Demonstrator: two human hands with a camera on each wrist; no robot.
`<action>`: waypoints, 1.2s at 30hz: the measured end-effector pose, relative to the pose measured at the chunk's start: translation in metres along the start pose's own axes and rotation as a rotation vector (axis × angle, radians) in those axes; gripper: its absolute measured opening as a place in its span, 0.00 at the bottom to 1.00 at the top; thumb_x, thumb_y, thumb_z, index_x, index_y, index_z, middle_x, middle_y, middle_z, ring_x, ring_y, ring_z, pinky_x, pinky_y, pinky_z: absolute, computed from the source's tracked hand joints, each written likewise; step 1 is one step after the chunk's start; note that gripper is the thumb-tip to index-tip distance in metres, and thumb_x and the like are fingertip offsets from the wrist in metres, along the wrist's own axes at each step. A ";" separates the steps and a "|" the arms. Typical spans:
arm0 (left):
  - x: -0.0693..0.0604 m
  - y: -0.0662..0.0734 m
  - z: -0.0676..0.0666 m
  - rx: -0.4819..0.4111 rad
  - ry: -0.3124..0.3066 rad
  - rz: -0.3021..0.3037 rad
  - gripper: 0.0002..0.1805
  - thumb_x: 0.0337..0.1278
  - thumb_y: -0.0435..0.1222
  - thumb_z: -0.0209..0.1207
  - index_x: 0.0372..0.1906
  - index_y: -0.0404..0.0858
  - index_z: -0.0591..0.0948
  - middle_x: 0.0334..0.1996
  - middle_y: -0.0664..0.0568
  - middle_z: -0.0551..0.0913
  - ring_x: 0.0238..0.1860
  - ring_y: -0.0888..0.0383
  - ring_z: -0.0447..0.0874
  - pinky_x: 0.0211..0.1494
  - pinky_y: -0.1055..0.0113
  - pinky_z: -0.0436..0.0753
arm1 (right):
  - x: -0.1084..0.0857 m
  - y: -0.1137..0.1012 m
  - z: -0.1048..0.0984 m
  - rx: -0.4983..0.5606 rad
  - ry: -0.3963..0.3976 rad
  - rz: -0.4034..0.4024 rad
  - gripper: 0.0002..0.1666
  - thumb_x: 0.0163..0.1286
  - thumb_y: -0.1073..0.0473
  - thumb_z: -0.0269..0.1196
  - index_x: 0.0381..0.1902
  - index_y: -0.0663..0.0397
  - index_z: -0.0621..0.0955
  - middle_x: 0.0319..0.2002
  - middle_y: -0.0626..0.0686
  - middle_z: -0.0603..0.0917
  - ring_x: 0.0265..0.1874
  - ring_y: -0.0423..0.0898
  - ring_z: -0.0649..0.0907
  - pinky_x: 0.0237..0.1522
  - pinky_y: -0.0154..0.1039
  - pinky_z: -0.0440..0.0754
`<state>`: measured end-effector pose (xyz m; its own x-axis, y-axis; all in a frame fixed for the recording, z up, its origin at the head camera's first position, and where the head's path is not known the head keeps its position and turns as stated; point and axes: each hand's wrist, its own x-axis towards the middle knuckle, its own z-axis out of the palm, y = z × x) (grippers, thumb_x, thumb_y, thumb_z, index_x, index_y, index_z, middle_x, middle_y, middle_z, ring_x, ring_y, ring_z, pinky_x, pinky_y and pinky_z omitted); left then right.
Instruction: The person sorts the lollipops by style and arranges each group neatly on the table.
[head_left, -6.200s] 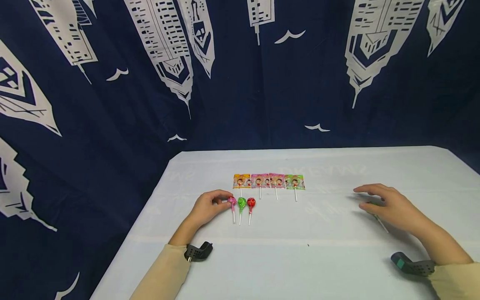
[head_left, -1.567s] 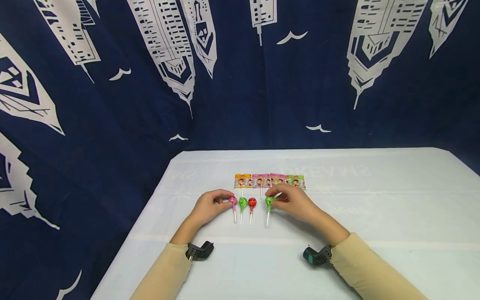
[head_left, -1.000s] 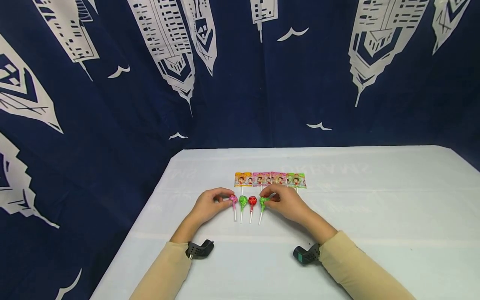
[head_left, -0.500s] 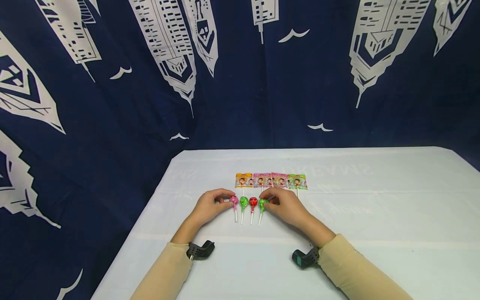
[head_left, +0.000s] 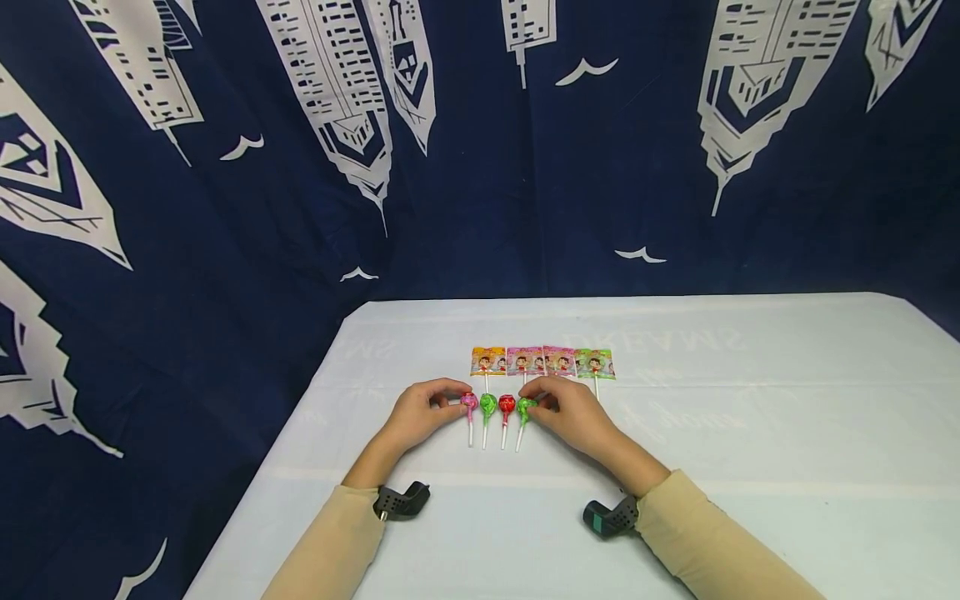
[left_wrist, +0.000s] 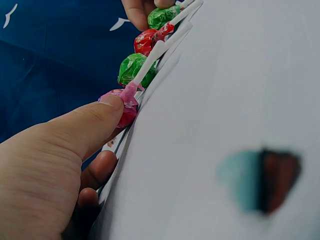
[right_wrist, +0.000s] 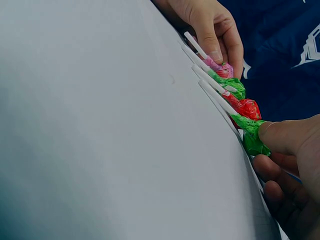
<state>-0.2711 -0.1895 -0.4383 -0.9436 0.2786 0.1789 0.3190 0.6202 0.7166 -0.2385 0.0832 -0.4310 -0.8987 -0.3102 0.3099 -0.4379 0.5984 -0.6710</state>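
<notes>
Lollipops in a row lie on the white table, sticks toward me. My left hand [head_left: 422, 414] pinches the head of the pink lollipop [head_left: 469, 402] at the row's left end; its thumb presses the wrapper in the left wrist view. Beside it lie a green lollipop [head_left: 487, 406] and a red lollipop [head_left: 507, 404], touched by neither hand. At the right end, my right hand [head_left: 573, 414] pinches a second green lollipop [right_wrist: 256, 142] by its head, thumb on the wrapper. That one's stick slants slightly to the left.
Behind the row lie flat-wrapped lollipops side by side: an orange packet [head_left: 488, 361], two pink ones [head_left: 524, 360] and a green packet [head_left: 595, 363]. My right hand partly covers their sticks. The white table [head_left: 750, 433] reaches back to a dark blue printed curtain [head_left: 525, 208].
My right hand has come from the far right of the table with a green lollipop and set it beside the red one. The left hand has stayed at the pink lollipop.
</notes>
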 end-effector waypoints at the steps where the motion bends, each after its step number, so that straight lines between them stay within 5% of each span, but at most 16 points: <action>1: 0.000 0.000 0.000 -0.002 0.000 0.000 0.14 0.52 0.41 0.73 0.46 0.55 0.88 0.24 0.59 0.79 0.28 0.62 0.73 0.32 0.71 0.69 | 0.000 0.000 0.000 0.000 0.003 -0.002 0.12 0.64 0.63 0.69 0.45 0.48 0.85 0.42 0.47 0.88 0.34 0.37 0.82 0.39 0.35 0.81; 25: 0.000 0.001 0.000 -0.024 -0.001 0.010 0.15 0.53 0.40 0.72 0.47 0.53 0.88 0.24 0.59 0.80 0.28 0.62 0.74 0.33 0.71 0.70 | -0.003 0.004 0.002 0.014 0.090 -0.036 0.12 0.65 0.62 0.68 0.48 0.51 0.85 0.44 0.49 0.87 0.37 0.41 0.86 0.42 0.37 0.84; 36: -0.003 -0.004 0.001 -0.071 0.065 -0.015 0.15 0.57 0.39 0.69 0.50 0.50 0.86 0.47 0.55 0.88 0.32 0.64 0.77 0.36 0.71 0.74 | -0.002 -0.004 -0.005 -0.021 0.105 -0.046 0.14 0.66 0.61 0.68 0.49 0.52 0.84 0.44 0.51 0.86 0.35 0.42 0.85 0.40 0.39 0.83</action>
<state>-0.2693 -0.1920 -0.4424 -0.9526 0.2201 0.2101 0.3004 0.5698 0.7649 -0.2352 0.0852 -0.4261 -0.8745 -0.2595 0.4098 -0.4784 0.6009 -0.6404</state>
